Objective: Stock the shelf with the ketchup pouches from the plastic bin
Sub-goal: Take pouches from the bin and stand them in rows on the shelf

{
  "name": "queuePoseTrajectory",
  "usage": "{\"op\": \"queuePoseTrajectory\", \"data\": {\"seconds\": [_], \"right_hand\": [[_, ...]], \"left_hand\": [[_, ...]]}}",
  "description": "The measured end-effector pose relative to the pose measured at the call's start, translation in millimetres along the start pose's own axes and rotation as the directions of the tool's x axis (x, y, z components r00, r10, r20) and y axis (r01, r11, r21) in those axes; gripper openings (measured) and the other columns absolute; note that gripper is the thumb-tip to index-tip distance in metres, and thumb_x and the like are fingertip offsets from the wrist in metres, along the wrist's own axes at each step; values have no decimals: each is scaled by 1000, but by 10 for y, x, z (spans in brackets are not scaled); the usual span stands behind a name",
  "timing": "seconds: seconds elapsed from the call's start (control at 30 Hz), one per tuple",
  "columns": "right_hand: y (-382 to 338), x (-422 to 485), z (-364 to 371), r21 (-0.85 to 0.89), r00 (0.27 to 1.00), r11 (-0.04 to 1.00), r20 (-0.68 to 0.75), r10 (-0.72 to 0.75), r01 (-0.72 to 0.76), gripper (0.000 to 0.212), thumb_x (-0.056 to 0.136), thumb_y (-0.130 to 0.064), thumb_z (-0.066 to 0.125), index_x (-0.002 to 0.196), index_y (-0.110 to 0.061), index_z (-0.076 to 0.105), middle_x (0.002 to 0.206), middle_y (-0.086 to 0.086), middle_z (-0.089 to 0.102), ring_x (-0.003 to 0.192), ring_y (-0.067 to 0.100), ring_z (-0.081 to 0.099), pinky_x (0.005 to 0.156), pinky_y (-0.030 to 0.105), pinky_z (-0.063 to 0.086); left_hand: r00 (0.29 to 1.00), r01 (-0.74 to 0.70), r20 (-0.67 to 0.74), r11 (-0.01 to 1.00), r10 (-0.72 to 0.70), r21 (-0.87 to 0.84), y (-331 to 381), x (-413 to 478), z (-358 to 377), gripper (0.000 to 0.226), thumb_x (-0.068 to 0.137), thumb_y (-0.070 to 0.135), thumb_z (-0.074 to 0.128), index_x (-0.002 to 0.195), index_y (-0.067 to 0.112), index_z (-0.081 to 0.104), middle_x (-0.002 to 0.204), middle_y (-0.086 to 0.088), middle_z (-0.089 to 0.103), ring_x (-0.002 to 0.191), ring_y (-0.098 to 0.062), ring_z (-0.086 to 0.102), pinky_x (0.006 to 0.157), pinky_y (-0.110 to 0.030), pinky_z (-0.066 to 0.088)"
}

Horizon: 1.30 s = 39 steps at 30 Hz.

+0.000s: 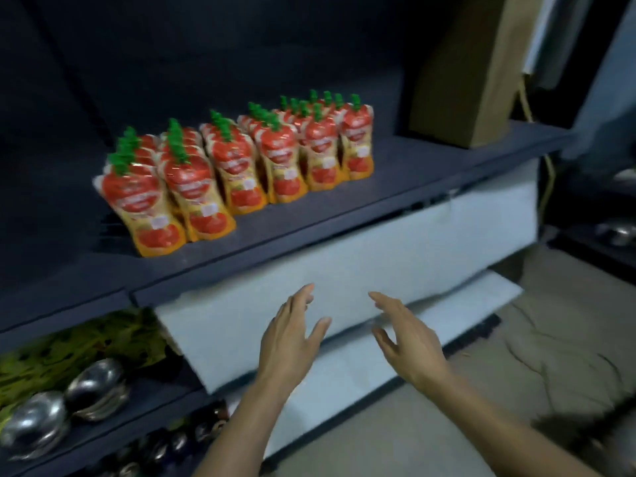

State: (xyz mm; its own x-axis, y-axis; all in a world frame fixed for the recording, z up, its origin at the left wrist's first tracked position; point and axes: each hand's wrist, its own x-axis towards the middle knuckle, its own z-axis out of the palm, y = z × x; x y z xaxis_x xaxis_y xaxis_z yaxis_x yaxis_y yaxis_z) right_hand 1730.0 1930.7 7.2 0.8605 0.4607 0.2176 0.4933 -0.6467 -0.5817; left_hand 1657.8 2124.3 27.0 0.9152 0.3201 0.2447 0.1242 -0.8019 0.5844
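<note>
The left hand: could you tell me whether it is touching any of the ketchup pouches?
Apart. The head view shows the left hand open and empty below the shelf edge, well clear of the ketchup pouches.

Ketchup pouches [237,170] upright on shelf [378,201]; both hands empty.

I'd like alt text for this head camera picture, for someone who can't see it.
Ketchup pouches with green caps stand in rows on a dark shelf. Below, the left hand and right hand are open and empty.

Upright red ketchup pouches [237,166] on shelf [395,187]
</note>
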Motion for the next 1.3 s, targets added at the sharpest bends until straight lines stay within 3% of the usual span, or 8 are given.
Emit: {"op": "queuePoseTrajectory", "data": {"seconds": [0.17,0.27,0.43,0.6,0.8,0.97,1.1,1.3], "right_hand": [[931,-796,-456,42,964,964,-29,264,-262,49,96,-40,47,143,-35,32,129,-10,54,101,6,57,83,26,45],[1480,-1237,-827,-7,905,908,-81,418,-420,48,97,-39,46,142,-34,33,127,-8,57,105,11,59,80,28,45],[2295,-1937,-1338,59,755,773,-178,631,-632,40,94,-38,50,133,-29,47,119,-5,62,104,14,61,87,35,50],[3062,-2516,-1756,118,594,633,-253,764,-765,25,95,-30,52,117,-24,60,111,-4,66,89,10,60,81,31,49],[4140,-2998,-2187,234,392,460,-284,875,-856,24,93,-27,57,115,-23,65,112,-7,68,91,8,62,81,29,50],[5243,-3341,-2304,254,262,299,-168,950,-920,18,89,-19,59,103,-17,68,106,3,71,92,17,64,86,38,52],[5980,-3558,-2228,249,151,149,-8,988,-957,25,91,-20,58,116,-16,62,111,2,67,95,15,61,85,31,51],[6919,-3713,-1896,167,65,55,55,996,-984,32,90,-21,60,118,-11,51,112,10,64,101,25,62,89,38,51]], "left_hand": [[966,-58,243,988,92,-141,767,-160,997,46,94,46,54,136,34,42,130,19,54,114,1,52,93,-21,41],[907,-92,384,972,172,-218,1295,-265,1621,41,92,46,57,131,33,49,125,18,58,107,-1,56,95,-28,47],[760,-129,582,945,290,-301,2155,-392,2501,39,92,42,59,128,26,56,119,10,63,103,-6,60,94,-31,50],[601,-174,709,926,369,-334,2865,-487,3335,36,90,39,62,122,24,60,109,6,66,95,-5,62,90,-31,52],[432,-224,790,900,435,-373,3663,-481,4398,27,91,30,62,117,28,58,100,15,63,87,0,59,80,-17,47],[360,-193,850,922,384,-334,4119,-416,5527,30,91,27,63,120,20,59,105,4,63,88,-9,61,83,-26,50],[288,-190,895,936,341,-296,4329,-441,6448,26,92,26,63,118,21,59,104,7,61,92,-10,59,86,-29,52],[238,-360,915,904,327,-230,4386,-554,7794,37,95,31,56,132,25,52,134,1,60,118,-18,58,102,-37,46]]}}
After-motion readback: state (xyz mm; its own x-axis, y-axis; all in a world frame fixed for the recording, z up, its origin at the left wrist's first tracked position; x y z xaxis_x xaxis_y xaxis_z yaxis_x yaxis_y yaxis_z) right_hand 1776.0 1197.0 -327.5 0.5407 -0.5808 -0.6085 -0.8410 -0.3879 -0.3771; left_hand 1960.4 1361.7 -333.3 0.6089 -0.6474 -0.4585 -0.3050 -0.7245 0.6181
